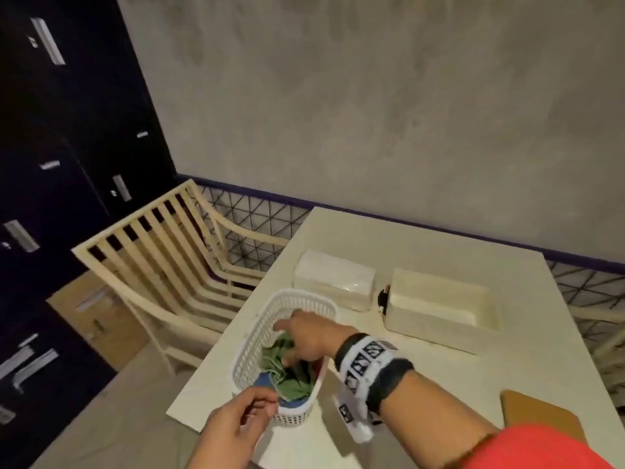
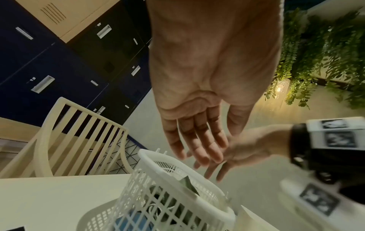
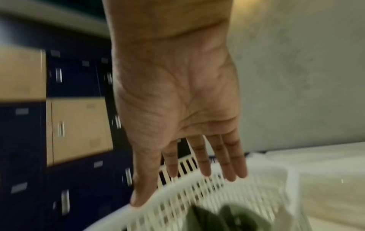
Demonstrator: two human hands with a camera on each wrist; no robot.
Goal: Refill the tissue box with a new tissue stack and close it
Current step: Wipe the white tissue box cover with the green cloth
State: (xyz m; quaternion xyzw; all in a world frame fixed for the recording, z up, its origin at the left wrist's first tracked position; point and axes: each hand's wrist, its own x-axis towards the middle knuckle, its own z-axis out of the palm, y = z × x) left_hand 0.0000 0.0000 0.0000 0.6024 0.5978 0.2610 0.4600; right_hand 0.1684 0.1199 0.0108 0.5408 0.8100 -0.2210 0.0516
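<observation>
A wrapped white tissue stack (image 1: 333, 279) lies at the back of the cream table (image 1: 439, 384). To its right stands the open cream tissue box (image 1: 439, 306), showing nothing inside. Nearer me is a white slotted basket (image 1: 304, 294) holding a green cloth (image 1: 291, 374) and something blue. My right hand (image 1: 297, 340) reaches into the basket with straight, spread fingers (image 3: 205, 165) over the green cloth. My left hand (image 1: 250, 414) hovers at the basket's near rim (image 2: 177, 171), fingers (image 2: 199, 150) relaxed and holding nothing.
A flat brown board (image 1: 541, 418) lies on the table's near right corner. A cream slatted chair (image 1: 162, 265) stands left of the table, with dark lockers (image 1: 50, 198) behind it. A grey wall runs along the table's far side.
</observation>
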